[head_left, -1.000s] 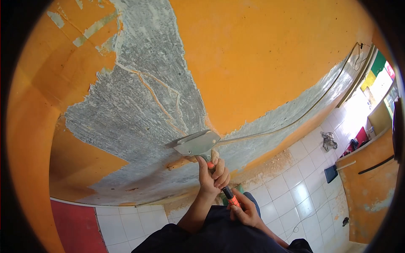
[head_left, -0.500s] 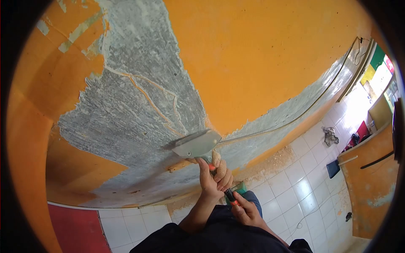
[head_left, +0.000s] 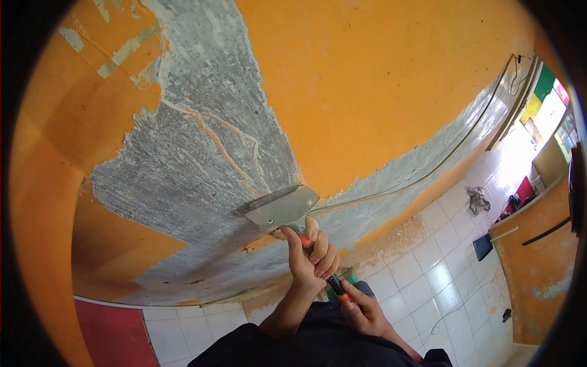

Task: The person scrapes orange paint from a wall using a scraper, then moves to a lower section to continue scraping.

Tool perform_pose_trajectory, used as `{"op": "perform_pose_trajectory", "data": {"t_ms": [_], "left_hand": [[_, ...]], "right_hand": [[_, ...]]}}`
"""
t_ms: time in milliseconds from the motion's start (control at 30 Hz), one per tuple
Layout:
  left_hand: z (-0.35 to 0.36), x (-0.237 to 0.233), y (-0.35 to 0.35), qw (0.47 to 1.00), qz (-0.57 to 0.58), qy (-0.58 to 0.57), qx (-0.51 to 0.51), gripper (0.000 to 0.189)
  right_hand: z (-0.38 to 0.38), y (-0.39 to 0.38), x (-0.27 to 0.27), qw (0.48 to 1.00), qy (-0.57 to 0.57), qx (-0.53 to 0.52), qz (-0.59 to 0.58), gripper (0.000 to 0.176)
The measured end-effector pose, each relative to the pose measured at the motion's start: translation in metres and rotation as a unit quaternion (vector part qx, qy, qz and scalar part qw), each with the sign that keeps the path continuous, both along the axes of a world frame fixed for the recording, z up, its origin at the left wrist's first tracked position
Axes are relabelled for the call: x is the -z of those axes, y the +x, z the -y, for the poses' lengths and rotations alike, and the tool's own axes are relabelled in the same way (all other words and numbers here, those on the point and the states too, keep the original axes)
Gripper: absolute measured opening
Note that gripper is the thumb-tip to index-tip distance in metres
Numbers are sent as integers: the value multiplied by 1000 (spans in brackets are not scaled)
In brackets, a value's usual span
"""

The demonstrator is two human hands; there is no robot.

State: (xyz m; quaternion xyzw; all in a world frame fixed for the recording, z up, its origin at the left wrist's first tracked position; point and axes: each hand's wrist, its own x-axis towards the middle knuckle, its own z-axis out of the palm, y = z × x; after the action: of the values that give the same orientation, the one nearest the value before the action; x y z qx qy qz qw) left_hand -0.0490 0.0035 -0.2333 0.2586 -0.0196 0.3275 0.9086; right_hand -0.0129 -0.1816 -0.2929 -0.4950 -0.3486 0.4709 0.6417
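A wide metal scraper with an orange and black handle lies against an orange painted wall, at the edge where paint meets bare grey plaster. My left hand grips the handle just below the blade. My right hand holds the lower end of the handle, close to my dark trousers. The blade's edge points up and left.
Paint flakes and dust lie along the foot of the wall on the white tiled floor. A crumpled rag and a dark flat object lie on the tiles. An orange counter stands at right. A red panel is at lower left.
The scraper blade has shifted slightly up and left along the wall. Both hands keep their grip on the handle.
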Motion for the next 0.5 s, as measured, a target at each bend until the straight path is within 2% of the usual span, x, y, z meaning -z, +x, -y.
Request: {"op": "perform_pose_trajectory", "data": {"t_ms": [267,333,433,500], "left_hand": [[0,-5,2,1000,23,-10,8,49],[2,-11,2,1000,18,-7,10,49],[-3,-22,4,1000,31,5,1,48],[0,-30,3,999,45,15,-5,48]], "right_hand": [[-1,1,-10,1000,9,-7,-27,48],[-2,-2,-10,999,43,12,1,48],[-5,4,-21,999,26,-2,44,49],[-7,5,-27,999,34,-8,20,49]]}}
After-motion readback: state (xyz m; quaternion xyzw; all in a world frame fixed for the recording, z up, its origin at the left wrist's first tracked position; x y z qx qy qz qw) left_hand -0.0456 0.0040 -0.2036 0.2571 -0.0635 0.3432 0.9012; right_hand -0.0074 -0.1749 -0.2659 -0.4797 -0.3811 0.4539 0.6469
